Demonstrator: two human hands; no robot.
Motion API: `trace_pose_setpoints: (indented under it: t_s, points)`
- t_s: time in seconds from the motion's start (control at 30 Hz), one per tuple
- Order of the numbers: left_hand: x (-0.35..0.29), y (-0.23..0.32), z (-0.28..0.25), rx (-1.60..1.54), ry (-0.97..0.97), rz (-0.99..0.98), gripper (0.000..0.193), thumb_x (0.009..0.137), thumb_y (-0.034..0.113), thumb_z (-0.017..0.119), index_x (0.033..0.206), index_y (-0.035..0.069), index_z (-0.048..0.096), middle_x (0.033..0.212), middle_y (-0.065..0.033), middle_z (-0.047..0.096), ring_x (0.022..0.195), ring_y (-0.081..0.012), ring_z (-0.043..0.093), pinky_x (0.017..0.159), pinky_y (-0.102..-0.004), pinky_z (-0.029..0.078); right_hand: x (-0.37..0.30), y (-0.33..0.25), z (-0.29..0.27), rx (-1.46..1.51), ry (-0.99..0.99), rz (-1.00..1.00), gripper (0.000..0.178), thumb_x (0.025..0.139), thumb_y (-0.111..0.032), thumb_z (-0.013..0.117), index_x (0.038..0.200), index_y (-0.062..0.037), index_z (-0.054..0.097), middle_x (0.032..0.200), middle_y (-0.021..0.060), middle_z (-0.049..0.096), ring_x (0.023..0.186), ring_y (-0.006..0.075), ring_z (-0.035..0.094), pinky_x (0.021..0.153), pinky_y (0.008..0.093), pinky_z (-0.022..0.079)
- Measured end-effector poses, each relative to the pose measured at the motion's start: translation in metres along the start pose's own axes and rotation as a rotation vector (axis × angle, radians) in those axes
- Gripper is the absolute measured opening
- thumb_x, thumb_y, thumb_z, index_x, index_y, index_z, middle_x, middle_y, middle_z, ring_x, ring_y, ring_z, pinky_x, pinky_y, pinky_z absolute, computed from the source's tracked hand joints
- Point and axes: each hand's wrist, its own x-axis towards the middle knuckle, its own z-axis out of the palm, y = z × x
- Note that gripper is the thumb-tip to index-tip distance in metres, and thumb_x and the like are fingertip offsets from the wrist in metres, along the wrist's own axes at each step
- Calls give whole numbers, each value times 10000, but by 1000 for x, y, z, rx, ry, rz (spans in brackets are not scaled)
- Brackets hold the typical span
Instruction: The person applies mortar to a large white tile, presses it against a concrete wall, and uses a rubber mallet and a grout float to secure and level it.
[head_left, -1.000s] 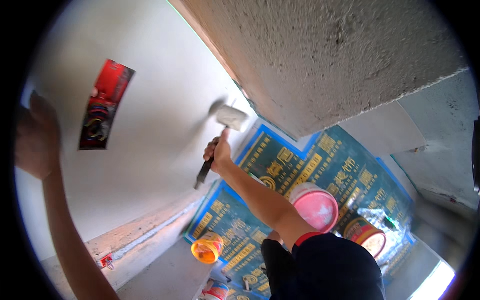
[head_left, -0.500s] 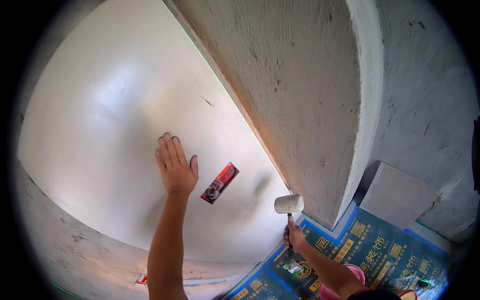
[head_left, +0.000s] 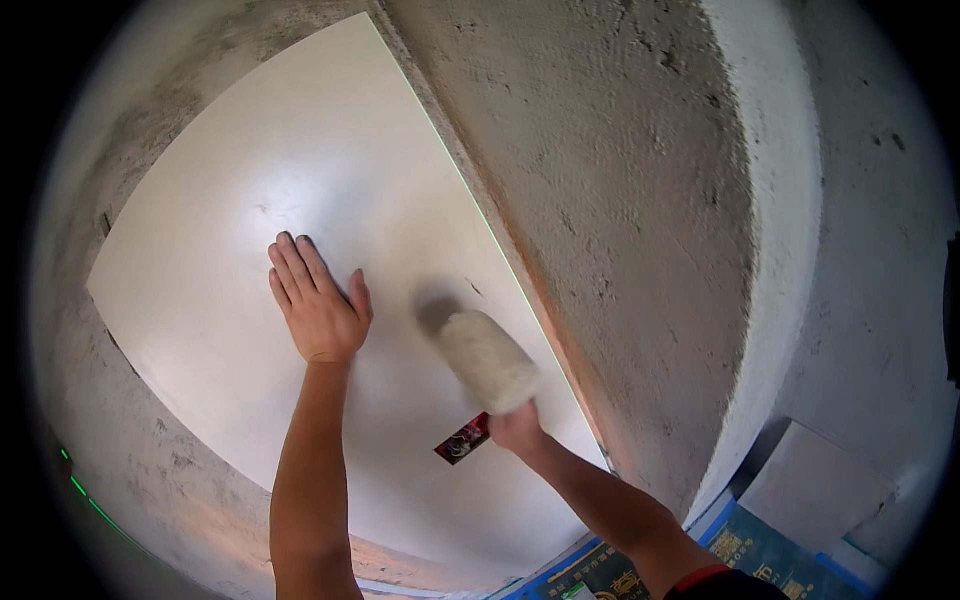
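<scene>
A large, glossy cream tile [head_left: 240, 340] covers much of the rough wall. My left hand [head_left: 322, 312] lies flat on it, fingers stretched out and the thumb apart. In my right hand [head_left: 516, 428] is a rubber mallet [head_left: 487, 362] with a pale head, slightly smeared by motion; its handle is mostly hidden. The mallet head is over the tile, to the right of my left hand, and a dark shadow falls beside it. A rectangular cutout [head_left: 462, 438] in the tile shows a red box with wires, partly behind my right hand.
A green laser line runs along the tile's right edge. Beyond it is a rough grey plaster wall [head_left: 610, 180] with a whitish corner strip [head_left: 775, 200]. At the lower right a loose grey tile piece [head_left: 815, 490] leans near the dark green floor covering [head_left: 770, 550].
My right hand has raised the mallet from the tile's lower right corner to its middle. My left hand has slid up the tile, still flat. The view has shifted too.
</scene>
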Motion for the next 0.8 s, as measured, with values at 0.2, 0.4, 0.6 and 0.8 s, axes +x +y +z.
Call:
trace_pose_setpoints:
  t_s: [0.2,0.4,0.6,0.8]
  points:
    - [2,-7,-4,5,-22,20,759,893,365,494,1413,-108,205,1508,-270,166,1408,-420,131,1126,-508,143,50,-27,23,205,-397,488,243,878,-137,557,1072,9,577,841,248,623,790,425,609,677,465,500]
    - [0,-10,0,-14,-29,21,784,871,359,508,1405,-123,197,1503,-291,151,1407,-433,122,1125,-515,137,109,-23,42,133,-268,390,249,905,-196,553,1002,32,574,742,261,603,668,467,587,569,504,476]
    - [3,-6,1,-40,-18,3,787,861,366,518,1406,-114,214,1503,-282,168,1405,-426,141,1125,-511,147,175,-14,62,134,-171,314,294,940,-252,524,911,38,563,703,268,596,669,472,586,567,507,466]
    - [4,-7,-3,-66,-18,-11,786,871,376,521,1414,-100,211,1508,-268,173,1413,-400,144,1127,-497,159,218,-17,71,114,-157,322,430,981,-354,436,886,42,574,704,255,596,652,464,572,587,445,461]
